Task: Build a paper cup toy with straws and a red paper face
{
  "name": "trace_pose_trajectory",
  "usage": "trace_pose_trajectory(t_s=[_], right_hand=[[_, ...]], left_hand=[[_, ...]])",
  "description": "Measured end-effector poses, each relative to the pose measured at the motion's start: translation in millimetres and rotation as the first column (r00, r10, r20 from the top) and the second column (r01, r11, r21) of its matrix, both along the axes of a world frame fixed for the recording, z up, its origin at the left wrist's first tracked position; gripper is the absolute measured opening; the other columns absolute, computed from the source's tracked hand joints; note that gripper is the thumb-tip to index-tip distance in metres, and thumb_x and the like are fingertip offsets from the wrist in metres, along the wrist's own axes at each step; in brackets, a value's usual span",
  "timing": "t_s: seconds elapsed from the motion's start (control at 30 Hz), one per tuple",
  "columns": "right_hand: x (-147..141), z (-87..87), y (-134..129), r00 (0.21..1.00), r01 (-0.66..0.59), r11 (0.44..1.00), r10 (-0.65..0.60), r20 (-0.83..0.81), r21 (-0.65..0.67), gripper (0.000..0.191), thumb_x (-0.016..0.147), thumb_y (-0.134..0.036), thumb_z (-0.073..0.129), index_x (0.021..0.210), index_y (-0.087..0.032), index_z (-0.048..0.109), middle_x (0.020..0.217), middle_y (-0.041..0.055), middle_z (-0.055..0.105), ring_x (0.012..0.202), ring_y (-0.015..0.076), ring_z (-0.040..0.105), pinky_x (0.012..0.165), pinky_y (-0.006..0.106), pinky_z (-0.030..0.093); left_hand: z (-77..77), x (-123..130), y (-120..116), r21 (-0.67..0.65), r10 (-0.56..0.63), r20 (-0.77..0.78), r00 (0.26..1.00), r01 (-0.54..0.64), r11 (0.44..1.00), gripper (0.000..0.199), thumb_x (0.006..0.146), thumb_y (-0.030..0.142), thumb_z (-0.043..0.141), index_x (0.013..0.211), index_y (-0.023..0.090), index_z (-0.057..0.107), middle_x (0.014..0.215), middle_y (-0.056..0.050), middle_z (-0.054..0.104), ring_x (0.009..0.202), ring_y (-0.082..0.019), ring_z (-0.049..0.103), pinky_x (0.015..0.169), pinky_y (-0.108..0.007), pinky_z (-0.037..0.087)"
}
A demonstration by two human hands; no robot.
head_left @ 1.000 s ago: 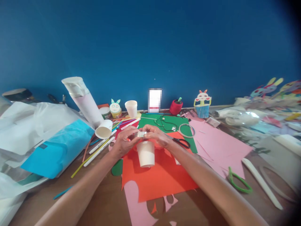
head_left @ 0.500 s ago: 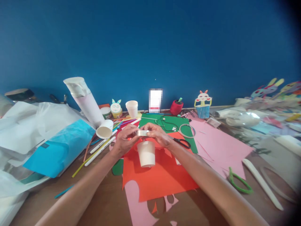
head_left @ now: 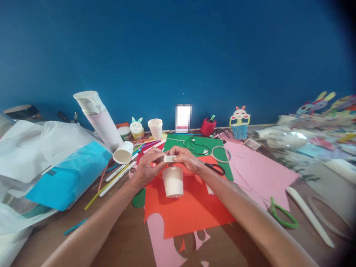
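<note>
My left hand [head_left: 148, 164] and my right hand [head_left: 185, 158] are both closed on a small whitish roll [head_left: 168, 158] that looks like tape, seen edge-on between the fingertips. Just below it, a white paper cup [head_left: 174, 182] stands upside down on an orange sheet of paper [head_left: 191, 211]; neither hand grips the cup. By my right wrist lies a pair of scissors [head_left: 218, 169] with black handles, its blades partly hidden.
Left of my hands lie a tipped paper cup [head_left: 123, 152], drinking straws [head_left: 118, 181] and a blue packet [head_left: 71, 176]. Pink paper [head_left: 264, 167] and a green pipe cleaner [head_left: 283, 220] are on the right. Behind stand stacked cups [head_left: 155, 128] and a blue rabbit basket [head_left: 239, 131].
Both hands keep hold of the roll in nearly the same spot, with only a slight shift of the left fingers. The cup has not moved; the view has drifted slightly.
</note>
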State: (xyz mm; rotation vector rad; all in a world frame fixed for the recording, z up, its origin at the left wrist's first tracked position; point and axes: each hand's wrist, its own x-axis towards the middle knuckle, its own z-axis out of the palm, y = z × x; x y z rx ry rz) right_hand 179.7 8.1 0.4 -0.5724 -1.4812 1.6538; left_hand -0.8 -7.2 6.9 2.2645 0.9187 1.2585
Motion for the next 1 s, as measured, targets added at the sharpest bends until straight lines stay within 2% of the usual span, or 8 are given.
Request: trace_pose_trajectory(t_s=[0.23,0.43,0.77,0.87,1.0], right_hand=[[3.7,-1.7,1.3,1.000,-0.005,1.000,0.005,-0.003,-0.001,0.013,0.067,-0.022,0.055,0.078,-0.015,0.054,0.080,0.0026,0.057,0.072,0.0148,0.055,0.072,0.032,0.043],[1.9,-1.5,0.9,1.000,0.015,1.000,-0.015,0.008,0.010,0.012,0.066,-0.023,0.057,0.074,-0.016,0.054,0.074,0.0012,0.057,0.074,0.0145,0.054,0.070,0.029,0.043],[3.8,6.3,0.0,0.984,0.063,0.998,-0.066,0.167,0.024,0.009,0.068,-0.022,0.056,0.074,-0.016,0.053,0.070,-0.0020,0.055,0.066,0.0104,0.050,0.062,0.023,0.038],[3.3,4.0,0.6,0.989,0.042,0.999,-0.039,0.143,-0.016,0.009,0.068,-0.021,0.055,0.075,-0.016,0.053,0.072,-0.0008,0.057,0.066,0.0110,0.052,0.063,0.024,0.039],[1.6,-3.4,2.0,0.998,0.030,0.999,-0.028,0.058,-0.033,0.010,0.069,-0.021,0.056,0.076,-0.015,0.053,0.074,0.0005,0.057,0.066,0.0117,0.054,0.066,0.027,0.041]], left_hand=[[2.4,0.1,0.3,0.005,-0.017,0.030,0.999,0.016,1.000,0.012,0.076,0.021,0.058,0.086,0.016,0.061,0.082,-0.004,0.055,0.074,-0.013,0.052,0.061,-0.023,0.042],[1.8,-0.2,-1.3,-0.015,-0.006,-0.004,1.000,0.006,1.000,0.013,0.077,0.025,0.056,0.085,0.016,0.061,0.083,-0.005,0.055,0.071,-0.013,0.051,0.059,-0.023,0.042],[-0.3,4.2,-5.0,-0.034,0.042,-0.010,0.999,-0.043,0.999,0.011,0.076,0.022,0.056,0.085,0.016,0.059,0.079,-0.003,0.053,0.062,-0.010,0.047,0.052,-0.021,0.039],[-0.9,4.8,-4.8,-0.049,0.046,-0.004,0.999,-0.046,0.998,0.012,0.075,0.021,0.057,0.086,0.016,0.059,0.079,-0.003,0.053,0.063,-0.010,0.047,0.054,-0.022,0.039],[-5.1,3.9,-0.7,-0.108,0.021,0.051,0.998,-0.016,0.994,0.019,0.073,0.020,0.058,0.092,0.017,0.059,0.087,-0.005,0.054,0.074,-0.014,0.051,0.060,-0.024,0.042]])
